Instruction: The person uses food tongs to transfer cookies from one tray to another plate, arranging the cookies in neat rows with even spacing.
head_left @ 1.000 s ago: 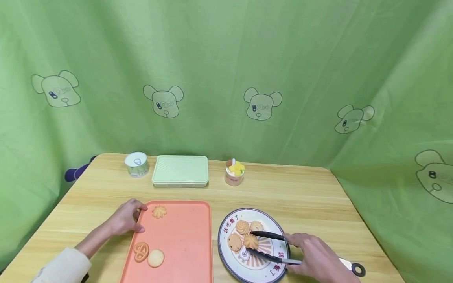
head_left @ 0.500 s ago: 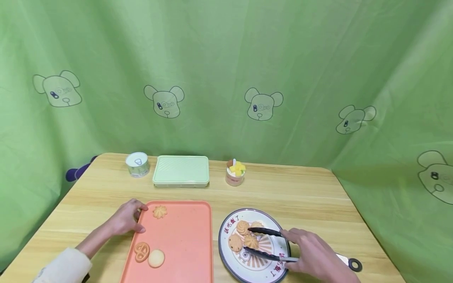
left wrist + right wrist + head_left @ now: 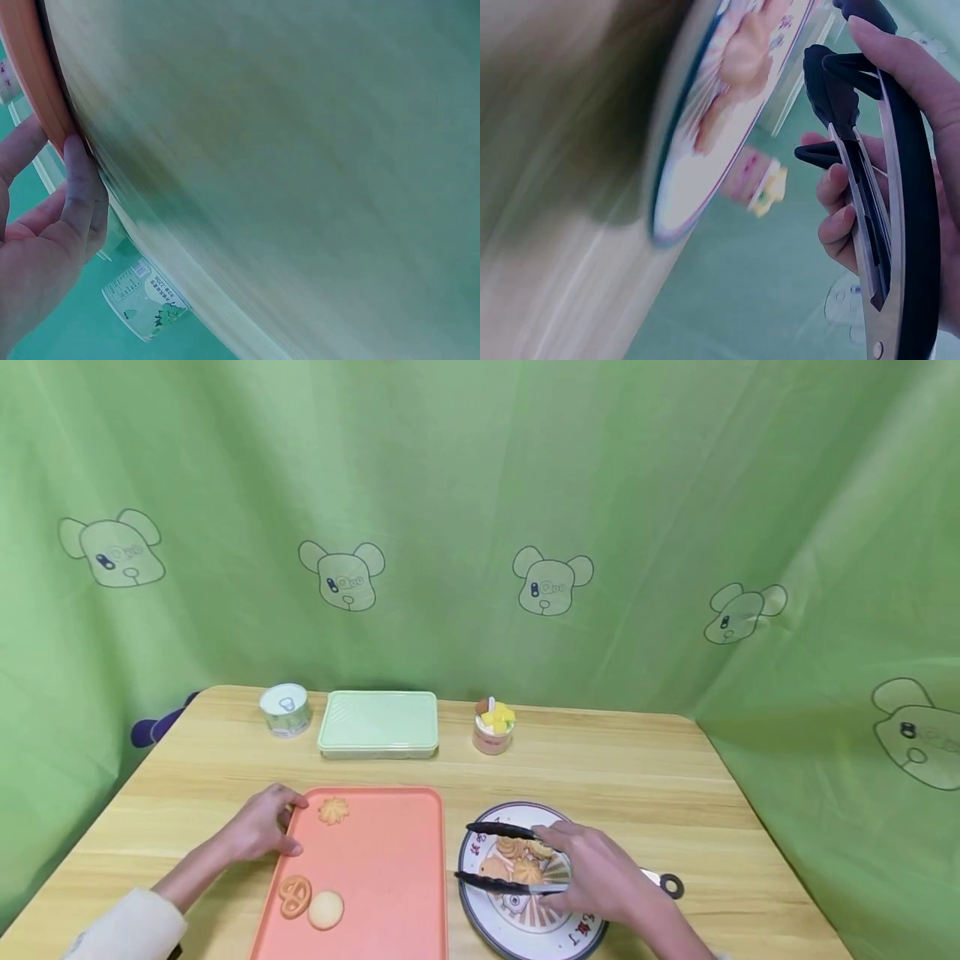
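My left hand [image 3: 258, 822] grips the left rim of a coral tray [image 3: 382, 860] near its far corner; in the left wrist view, fingers and thumb meet at the tray edge. On the tray lie a flower-shaped cookie [image 3: 333, 811], a pretzel-shaped cookie [image 3: 296, 896] and a round pale cookie [image 3: 326, 910]. My right hand [image 3: 600, 872] holds metal tongs [image 3: 911, 210] with black tips. Their jaws stand spread, nothing between them in the right wrist view, above a patterned plate [image 3: 551, 941]. Several cookies [image 3: 527, 871] sit on that plate, partly hidden by tongs and hand.
Along the table's [image 3: 637, 760] far side stand a tin can [image 3: 287, 712], a pale green lidded box [image 3: 378, 724] and a small dessert cup [image 3: 493, 728] with yellow pieces on top. A green curtain [image 3: 450, 485] hangs behind.
My right hand has moved left with the tongs, whose jaws now stand wider apart and reach past the cookies to the plate's left rim. The left hand keeps its place on the tray.
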### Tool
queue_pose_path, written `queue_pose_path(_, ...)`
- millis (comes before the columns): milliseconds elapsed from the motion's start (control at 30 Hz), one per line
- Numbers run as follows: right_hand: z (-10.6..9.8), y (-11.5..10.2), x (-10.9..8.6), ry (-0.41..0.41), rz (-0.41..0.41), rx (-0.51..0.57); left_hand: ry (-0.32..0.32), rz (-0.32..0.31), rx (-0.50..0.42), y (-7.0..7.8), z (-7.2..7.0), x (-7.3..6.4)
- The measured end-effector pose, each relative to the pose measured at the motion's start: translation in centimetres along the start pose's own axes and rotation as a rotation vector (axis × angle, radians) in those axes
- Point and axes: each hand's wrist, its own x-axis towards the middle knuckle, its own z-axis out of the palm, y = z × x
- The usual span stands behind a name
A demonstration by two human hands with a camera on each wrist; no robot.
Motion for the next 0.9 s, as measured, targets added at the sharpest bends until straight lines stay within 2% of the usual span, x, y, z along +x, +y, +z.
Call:
queue_pose_path(167, 1.0, -1.6, 1.4, -0.033, -0.058, 0.004, -0.005, -0.008, -0.001, 0.1, 0.2, 0.0)
queue_pose_path(533, 2.0, -5.5, 4.1, -0.133, -0.12, -0.037, -0.01, 0.003, 0.005, 0.0, -0.2, 0.0)
queue_pose_path(900, 2.6, -8.5, 6.5, -0.113, -0.245, -0.108, -0.014, -0.008, 0.007, 0.1, 0.0, 0.0)
